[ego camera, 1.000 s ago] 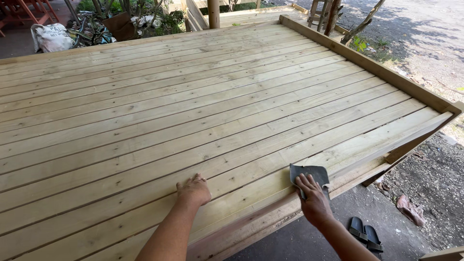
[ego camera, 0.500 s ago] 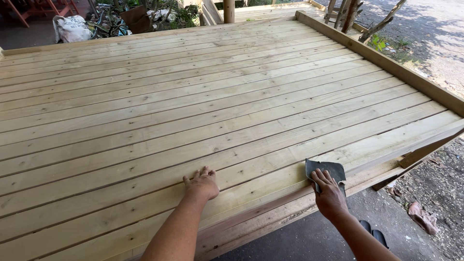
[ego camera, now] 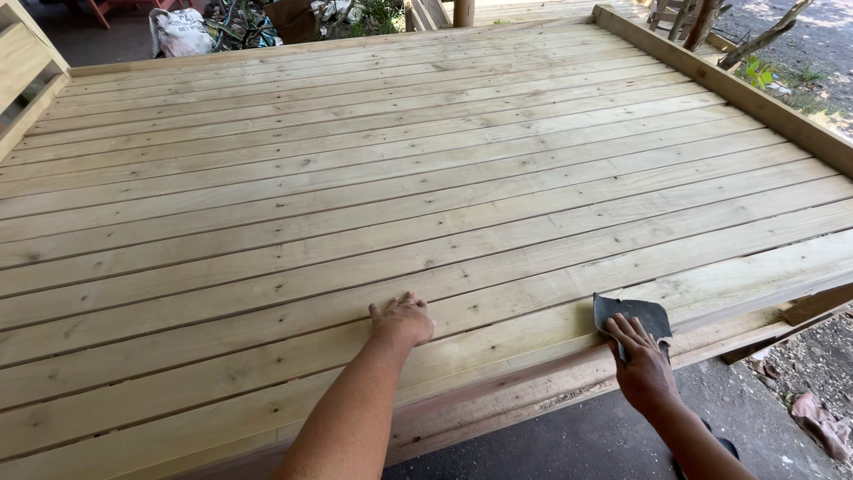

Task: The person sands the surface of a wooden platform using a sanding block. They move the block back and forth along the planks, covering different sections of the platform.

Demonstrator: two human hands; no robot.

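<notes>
Right hand [ego camera: 646, 369] grip: fingers spread flat, pressing down on dark grey, roughly shield-shaped sheet of sandpaper [ego camera: 635, 316], palm behind it, no curl round an edge, so pinned rather than clamped. Sandpaper lying on nearest pale plank at front edge of big slatted softwood platform [ego camera: 426, 178], approx. right of centre along that edge, just above reddish-brown front rail [ego camera: 498, 384]. Flat-hand hold prob. chosen to spread pressure evenly across the sheet and keep it flush w/ the grain. Left hand [ego camera: 402, 319] empty, fingers loosely bent, knuckles up, resting on second plank back, well apart from right hand; looks like a brace, taking body weight while leaning over the edge. Both forearms coming in from below the frame, i.e. standing on dark ground [ego camera: 577, 444] in front of platform. Platform planks running left-right w/ narrow gaps between, raised border board [ego camera: 729, 89] along far right side. Offcut of timber [ego camera: 822, 304] sticking out under right corner. Crumpled pinkish rag [ego camera: 822, 425] on gravel at lower right. White printed sack [ego camera: 180, 34] & tangle of dark junk beyond far edge, top left. Wooden post [ego camera: 463, 12] at back, centre.
</notes>
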